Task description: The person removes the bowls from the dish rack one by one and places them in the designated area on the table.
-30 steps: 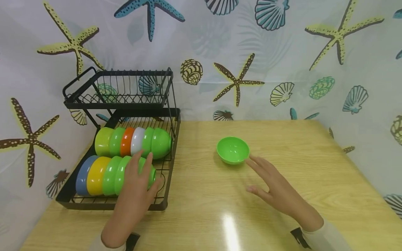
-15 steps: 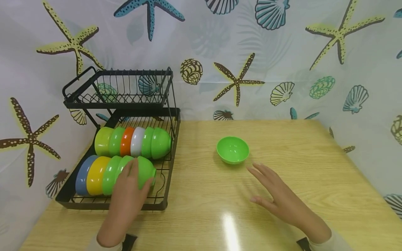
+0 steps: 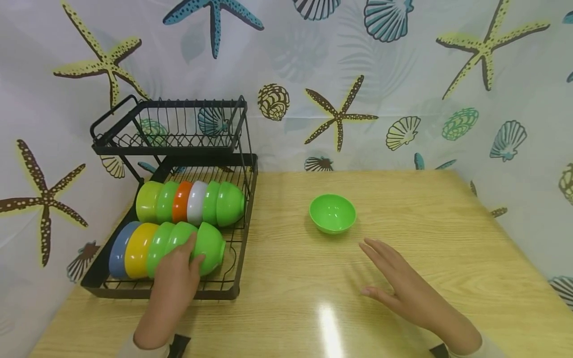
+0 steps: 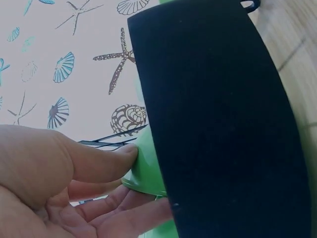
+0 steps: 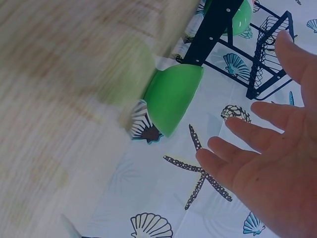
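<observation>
Green end bowl [image 3: 212, 249] is pinched between your left hand's [image 3: 175, 274] thumb and fingers, in the rack [image 3: 219, 294]. Beyond your right hand [image 3: 405, 293], straight-fingered and unladen, a loose green bowl [image 3: 332, 215] rests on the counter [image 3: 286, 283]. You seem to be parting the held one from the stacked bowls [image 3: 138, 251]; next likely calls for a steady lift.

- A glossy green round-bellied bowl [image 3: 211, 251] stands on its side at the right end of the front row in the black wire dish rack [image 3: 121, 294], base facing right, mouth facing left towards the next green bowl [image 3: 181, 234]. The left grip [image 3: 175, 276] pinches it near the rim, thumb against its outer wall.
- A smooth bright-green round bowl [image 3: 333, 219] sits upright on the wooden desk [image 3: 286, 278], mouth up, its shiny inside showing, near the right grip [image 3: 405, 293] but apart from it.
</observation>
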Tool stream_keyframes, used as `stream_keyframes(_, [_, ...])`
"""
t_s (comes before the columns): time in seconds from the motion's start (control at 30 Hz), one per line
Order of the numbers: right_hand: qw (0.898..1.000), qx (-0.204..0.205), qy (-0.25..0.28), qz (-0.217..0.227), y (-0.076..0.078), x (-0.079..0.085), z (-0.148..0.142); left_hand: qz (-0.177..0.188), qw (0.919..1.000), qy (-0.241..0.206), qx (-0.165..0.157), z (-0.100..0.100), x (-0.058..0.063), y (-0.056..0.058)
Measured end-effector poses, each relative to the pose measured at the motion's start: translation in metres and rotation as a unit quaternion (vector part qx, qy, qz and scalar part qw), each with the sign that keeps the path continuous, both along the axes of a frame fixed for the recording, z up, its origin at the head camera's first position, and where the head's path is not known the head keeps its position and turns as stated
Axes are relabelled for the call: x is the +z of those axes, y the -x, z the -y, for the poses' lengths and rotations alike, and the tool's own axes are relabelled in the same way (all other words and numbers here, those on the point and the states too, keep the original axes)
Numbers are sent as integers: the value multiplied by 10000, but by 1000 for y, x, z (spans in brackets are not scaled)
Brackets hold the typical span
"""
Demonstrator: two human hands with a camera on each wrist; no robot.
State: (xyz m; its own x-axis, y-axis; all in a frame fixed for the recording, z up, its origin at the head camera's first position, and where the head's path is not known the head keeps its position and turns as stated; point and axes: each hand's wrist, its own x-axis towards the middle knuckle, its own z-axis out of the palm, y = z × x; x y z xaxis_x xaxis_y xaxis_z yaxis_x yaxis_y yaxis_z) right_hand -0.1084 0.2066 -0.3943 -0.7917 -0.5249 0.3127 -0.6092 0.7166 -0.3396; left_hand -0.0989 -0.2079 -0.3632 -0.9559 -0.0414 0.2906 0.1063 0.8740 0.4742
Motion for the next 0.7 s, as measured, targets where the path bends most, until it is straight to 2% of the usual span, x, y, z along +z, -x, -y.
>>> stream_keyframes(0.1, [10000,5,19,43,-1,0,-1,-6,10000,-34,-2,0,0,1])
stream_keyframes(0.33, [9999,18,35,157,-2,-1,-2,280,9995,-115,103,1,1,2])
stream_keyframes(0.7, [9993,200,119,280,-1,-3,-3,484,9987,-165,88,7,2,1])
